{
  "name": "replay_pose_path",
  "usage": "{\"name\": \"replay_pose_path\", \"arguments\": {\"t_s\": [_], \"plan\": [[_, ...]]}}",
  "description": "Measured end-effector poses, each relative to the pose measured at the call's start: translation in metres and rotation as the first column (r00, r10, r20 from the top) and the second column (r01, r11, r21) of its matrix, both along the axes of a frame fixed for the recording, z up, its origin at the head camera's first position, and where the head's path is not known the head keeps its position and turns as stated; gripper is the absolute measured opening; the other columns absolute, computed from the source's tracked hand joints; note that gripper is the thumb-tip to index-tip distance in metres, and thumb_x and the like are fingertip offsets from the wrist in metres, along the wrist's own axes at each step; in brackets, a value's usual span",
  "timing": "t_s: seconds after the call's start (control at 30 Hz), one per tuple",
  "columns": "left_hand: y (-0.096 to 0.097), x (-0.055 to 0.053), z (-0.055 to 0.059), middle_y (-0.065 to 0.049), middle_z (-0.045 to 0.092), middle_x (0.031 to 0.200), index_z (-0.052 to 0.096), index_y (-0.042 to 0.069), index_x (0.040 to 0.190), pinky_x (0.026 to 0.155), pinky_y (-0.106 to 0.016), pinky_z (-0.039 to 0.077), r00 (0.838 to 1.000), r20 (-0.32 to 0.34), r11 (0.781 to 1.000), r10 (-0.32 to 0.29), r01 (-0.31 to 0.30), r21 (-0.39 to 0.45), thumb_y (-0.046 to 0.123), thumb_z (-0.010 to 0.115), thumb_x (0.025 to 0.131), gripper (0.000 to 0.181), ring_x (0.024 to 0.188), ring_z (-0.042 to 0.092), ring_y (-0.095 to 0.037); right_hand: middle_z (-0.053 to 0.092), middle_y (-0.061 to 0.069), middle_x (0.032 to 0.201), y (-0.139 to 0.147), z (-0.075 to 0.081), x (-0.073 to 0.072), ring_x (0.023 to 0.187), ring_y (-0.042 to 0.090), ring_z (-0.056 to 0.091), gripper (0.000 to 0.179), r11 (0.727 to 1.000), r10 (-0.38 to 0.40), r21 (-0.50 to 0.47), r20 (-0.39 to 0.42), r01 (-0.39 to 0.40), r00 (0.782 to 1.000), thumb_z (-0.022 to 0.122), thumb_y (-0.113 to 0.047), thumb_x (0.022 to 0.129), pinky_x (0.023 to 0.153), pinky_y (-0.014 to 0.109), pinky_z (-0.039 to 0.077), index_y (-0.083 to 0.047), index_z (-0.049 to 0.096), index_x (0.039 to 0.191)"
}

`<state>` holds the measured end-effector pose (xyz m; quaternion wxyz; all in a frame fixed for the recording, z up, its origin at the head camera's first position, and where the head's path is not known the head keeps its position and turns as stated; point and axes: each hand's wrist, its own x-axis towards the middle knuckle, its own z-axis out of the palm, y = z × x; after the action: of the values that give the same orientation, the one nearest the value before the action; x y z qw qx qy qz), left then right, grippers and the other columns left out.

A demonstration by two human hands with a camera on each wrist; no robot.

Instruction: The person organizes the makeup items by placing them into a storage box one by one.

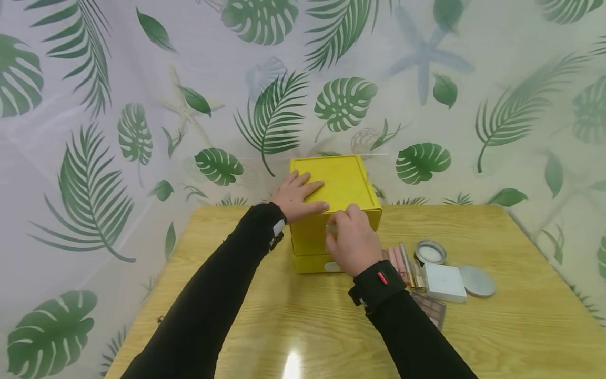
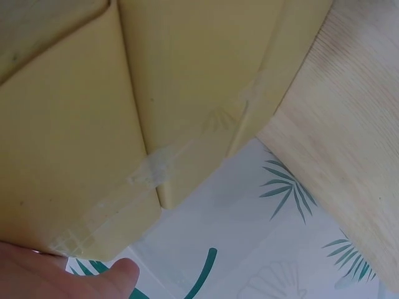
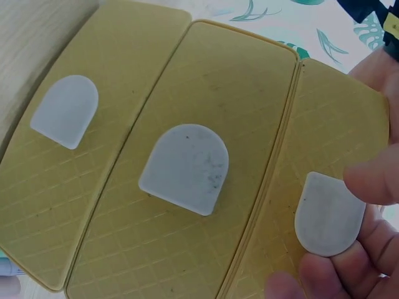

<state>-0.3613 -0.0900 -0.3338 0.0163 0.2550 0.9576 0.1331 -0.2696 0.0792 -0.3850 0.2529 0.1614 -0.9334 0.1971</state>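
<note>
A yellow drawer box (image 1: 341, 179) with three stacked drawers stands at the table's back edge. My left hand (image 1: 298, 199) rests on its top at the front left, fingers spread. My right hand (image 1: 355, 239) is at the front of the top drawer. In the right wrist view its thumb and fingers pinch the white tab handle (image 3: 329, 215) of that drawer. The middle drawer's tab (image 3: 186, 168) and the bottom drawer's tab (image 3: 67, 111) show beside it. The drawer fronts look level with one another. The left wrist view has the side of the box (image 2: 193, 68).
Right of the box lie slim pink tubes (image 1: 396, 260), a round jar (image 1: 430, 252), a white square case (image 1: 445, 282), a silver disc (image 1: 478, 281) and a makeup palette (image 1: 435, 310), partly behind my right sleeve. A leaf-print sheet (image 1: 274, 121) hangs behind the wooden table (image 1: 521, 337).
</note>
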Motion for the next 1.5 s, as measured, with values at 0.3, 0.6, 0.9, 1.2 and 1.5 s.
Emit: {"name": "replay_pose_path", "arguments": {"t_s": [0.3,0.6,0.9,1.2,1.5], "plan": [[-0.002,0.0,-0.001,-0.009,0.014,0.156,0.032,0.026,0.148,0.111,-0.058,0.016,0.999,0.032,0.999,-0.026,0.024,0.038,0.063,0.049,0.089,0.072,0.139,-0.003,-0.03,0.042,0.007,0.086,0.0,0.001,0.004,0.073,0.022,0.038,0.012,1.0,0.001,0.003,0.0,-0.001,1.0,0.068,-0.015,0.084,0.054,0.032,0.043,-0.008,0.063,0.092],[-0.002,-0.002,-0.003,-0.009,0.013,0.156,0.031,0.026,0.149,0.111,-0.057,0.017,0.999,0.043,0.998,-0.031,0.028,0.05,0.063,0.05,0.088,0.074,0.139,-0.004,-0.029,0.043,0.007,0.087,0.002,0.001,0.01,0.075,0.023,0.039,0.011,1.0,0.013,0.002,-0.015,-0.013,1.0,0.066,-0.016,0.085,0.058,0.034,0.043,-0.008,0.061,0.091],[-0.001,-0.002,-0.003,-0.008,0.013,0.157,0.031,0.027,0.149,0.111,-0.056,0.018,0.999,0.042,0.999,-0.013,0.012,0.041,0.064,0.05,0.088,0.074,0.139,-0.004,-0.029,0.042,0.007,0.087,0.003,-0.001,0.021,0.076,0.022,0.038,0.013,1.0,0.022,-0.006,-0.016,-0.023,1.0,0.067,-0.018,0.086,0.056,0.032,0.041,-0.009,0.061,0.092],[-0.002,-0.001,-0.002,-0.008,0.012,0.157,0.031,0.028,0.149,0.111,-0.057,0.019,0.999,0.047,0.999,-0.005,0.003,0.046,0.065,0.05,0.087,0.074,0.139,-0.004,-0.028,0.04,0.006,0.086,0.004,-0.004,0.026,0.076,0.022,0.036,0.015,1.0,0.02,0.002,-0.004,-0.02,1.0,0.067,-0.02,0.085,0.057,0.033,0.039,-0.009,0.06,0.092],[-0.001,-0.001,-0.001,-0.007,0.012,0.157,0.031,0.028,0.149,0.111,-0.057,0.018,0.998,0.058,0.998,-0.006,0.003,0.055,0.065,0.05,0.087,0.074,0.139,-0.004,-0.028,0.04,0.006,0.086,0.007,-0.007,0.04,0.075,0.022,0.037,0.019,0.999,0.031,-0.009,-0.037,-0.031,0.999,0.07,-0.022,0.083,0.054,0.032,0.039,-0.009,0.06,0.093]]}}
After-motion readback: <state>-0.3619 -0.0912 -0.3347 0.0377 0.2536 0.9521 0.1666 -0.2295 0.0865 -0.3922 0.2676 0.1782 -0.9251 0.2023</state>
